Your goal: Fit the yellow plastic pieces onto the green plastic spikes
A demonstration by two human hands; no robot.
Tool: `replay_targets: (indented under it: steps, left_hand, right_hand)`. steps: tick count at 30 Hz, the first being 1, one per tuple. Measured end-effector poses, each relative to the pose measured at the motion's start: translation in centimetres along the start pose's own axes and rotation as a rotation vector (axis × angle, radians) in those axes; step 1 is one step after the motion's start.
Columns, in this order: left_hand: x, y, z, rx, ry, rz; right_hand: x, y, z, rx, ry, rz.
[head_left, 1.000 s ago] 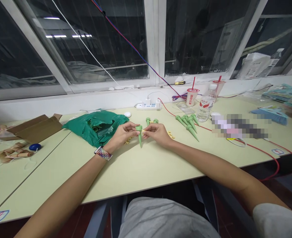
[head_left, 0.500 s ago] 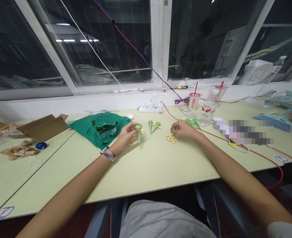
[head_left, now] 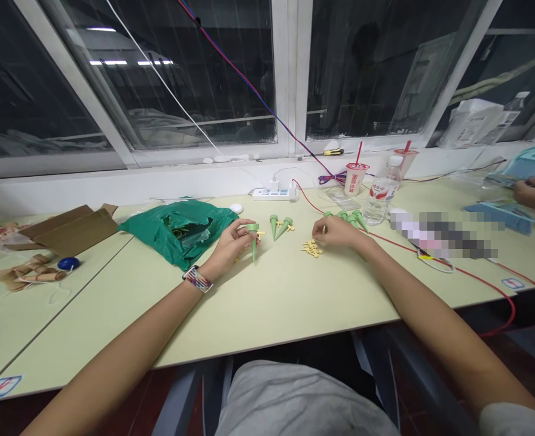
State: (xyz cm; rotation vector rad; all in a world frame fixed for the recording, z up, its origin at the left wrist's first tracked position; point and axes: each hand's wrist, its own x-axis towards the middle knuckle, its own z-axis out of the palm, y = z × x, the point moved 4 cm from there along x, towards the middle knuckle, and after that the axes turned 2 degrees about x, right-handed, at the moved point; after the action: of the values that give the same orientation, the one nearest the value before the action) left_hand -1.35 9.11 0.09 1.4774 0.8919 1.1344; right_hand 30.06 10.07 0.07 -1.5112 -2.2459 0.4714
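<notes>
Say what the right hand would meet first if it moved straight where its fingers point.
The right hand would probably meet the green plastic spike first, though depth is unclear from this view.

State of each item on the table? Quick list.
Left hand, gripping the spike.
Green plastic spike, held tip down.
Right hand, curled on the tabletop, grip unclear.
Small yellow pieces, loose pile.
Green plastic bag, crumpled, open.
Cardboard box, flaps open.
Power strip, plugs inserted.
Water bottle, capped.
Drink cup, lidded, red straw in.

Dark windows (head_left: 376,72) behind pale-green tables (head_left: 271,309)
</notes>
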Motion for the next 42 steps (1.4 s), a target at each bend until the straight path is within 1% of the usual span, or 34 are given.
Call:
replay_targets:
  steps: [4, 8, 10, 12, 14, 16, 18, 21, 24, 28, 30, 36, 42]
  left_hand:
    - [-0.1, 0.1, 0.2, 0.039, 0.021, -0.004]
    - [-0.1, -0.1, 0.3, 0.036, -0.003, -0.003]
    - [-0.2, 0.0, 0.5, 0.026, -0.022, -0.006]
    - [-0.4, 0.2, 0.7, 0.027, -0.033, -0.009]
    - [-0.6, 0.5, 0.9, 0.035, -0.036, -0.002]
    - [-0.9, 0.7, 1.2, 0.043, -0.044, 0.011]
    - [-1.1, 0.8, 1.6, 0.044, -0.063, 0.015]
    - [-1.4, 0.6, 2.1, 0.053, -0.107, 0.016]
    - [-1.6, 0.4, 2.6, 0.064, -0.143, 0.02]
    - [-1.9, 0.2, 3.1, 0.061, -0.167, 0.0]
    - [-1.9, 0.2, 3.2, 0.057, -0.169, 0.002]
    - [-1.7, 0.3, 3.1, 0.003, -0.136, 0.014]
    - [-2.2, 0.6, 3.8, 0.058, -0.186, -0.012]
  right_hand:
    - [0.0, -0.2, 0.3, 0.017, -0.042, -0.002]
    - [-0.1, -0.3, 0.6, 0.014, -0.044, 0.0]
    - [-0.1, -0.3, 0.5, -0.002, -0.005, -0.007]
    - [-0.1, -0.3, 0.4, 0.0, 0.073, -0.016]
    - [-0.1, -0.7, 0.3, 0.069, 0.169, -0.039]
    - [-0.2, -1.8, 0.3, 0.197, 0.25, -0.109]
    - [-0.7, -3.5, 0.6, 0.305, 0.305, -0.247]
    - [-1.8, -6.4, 1.1, 0.361, 0.366, -0.476]
    - [-2.8, -8.2, 2.1, 0.376, 0.415, -0.589]
    - [-3.3, -9.1, 3.7, 0.369, 0.434, -0.62]
    - [-3.4, -9.3, 4.1, 0.359, 0.454, -0.623]
    - [-3.7, -9.4, 3.6, 0.345, 0.533, -0.648]
    - [-3.8, -9.5, 3.9, 0.299, 0.468, -0.67]
